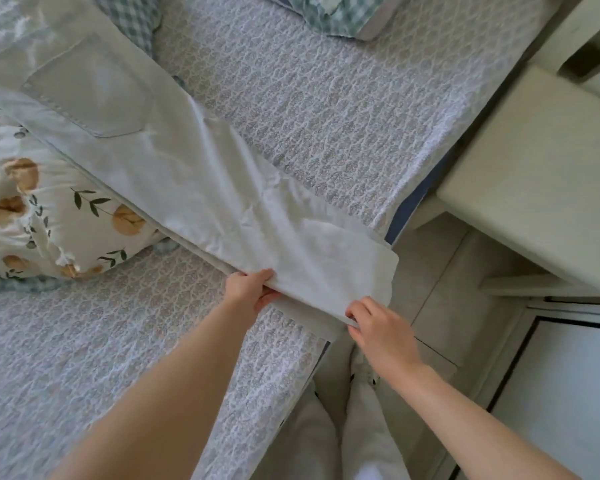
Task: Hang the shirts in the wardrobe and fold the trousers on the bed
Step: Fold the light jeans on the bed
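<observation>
The pale trousers point(194, 178) lie stretched across the bed point(326, 98), one leg stacked on the other and the back pocket point(90, 88) facing up. The waist end rests partly over a floral pillow point(49, 216), and the hem point(368, 268) overhangs the bed's near edge. The left hand point(248, 289) grips the long edge of the legs, thumb on top and fingers beneath. The right hand point(374, 327) pinches the hem's near corner. The step looks like the first fold, carrying the hems toward the waist. To do it well, each grip should catch both layers, and both hands should lift together so the legs stay aligned. The hem should land square, off the pillow's slope, before the knee creases are smoothed.
</observation>
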`<state>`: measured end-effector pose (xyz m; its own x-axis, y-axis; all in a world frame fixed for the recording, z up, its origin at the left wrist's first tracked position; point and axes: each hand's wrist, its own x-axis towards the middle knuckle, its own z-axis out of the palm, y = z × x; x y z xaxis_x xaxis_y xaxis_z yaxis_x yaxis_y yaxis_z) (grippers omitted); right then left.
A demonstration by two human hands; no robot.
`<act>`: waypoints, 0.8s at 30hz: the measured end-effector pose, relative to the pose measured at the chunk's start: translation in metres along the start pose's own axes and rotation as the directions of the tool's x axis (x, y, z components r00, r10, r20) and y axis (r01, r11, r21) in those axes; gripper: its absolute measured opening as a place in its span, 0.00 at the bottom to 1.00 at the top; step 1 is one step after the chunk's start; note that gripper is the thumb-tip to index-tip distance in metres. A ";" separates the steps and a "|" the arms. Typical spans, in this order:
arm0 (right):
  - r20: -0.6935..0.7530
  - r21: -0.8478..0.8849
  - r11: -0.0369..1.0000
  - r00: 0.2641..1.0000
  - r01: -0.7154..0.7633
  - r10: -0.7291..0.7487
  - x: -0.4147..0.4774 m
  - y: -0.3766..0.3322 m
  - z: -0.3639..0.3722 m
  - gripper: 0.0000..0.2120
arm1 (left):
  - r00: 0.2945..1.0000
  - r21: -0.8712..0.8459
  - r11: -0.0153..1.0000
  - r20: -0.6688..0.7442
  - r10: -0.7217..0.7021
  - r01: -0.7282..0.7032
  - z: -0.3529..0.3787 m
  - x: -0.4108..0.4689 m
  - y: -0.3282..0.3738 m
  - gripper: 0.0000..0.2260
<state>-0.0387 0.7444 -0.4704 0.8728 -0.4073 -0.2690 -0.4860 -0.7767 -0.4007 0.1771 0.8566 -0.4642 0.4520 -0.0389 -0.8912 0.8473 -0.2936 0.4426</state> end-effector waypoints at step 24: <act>0.205 0.088 0.941 0.931 -0.326 0.303 0.154 0.032 -0.048 0.13 | 0.993 -0.004 0.999 0.114 0.034 -0.033 -0.024 0.015 -0.049 0.08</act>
<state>0.0826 0.6338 -0.4828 0.6558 -0.5160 -0.5510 -0.7458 -0.5563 -0.3666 0.1493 0.8934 -0.4970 0.4456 -0.1571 -0.8813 0.8328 -0.2885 0.4725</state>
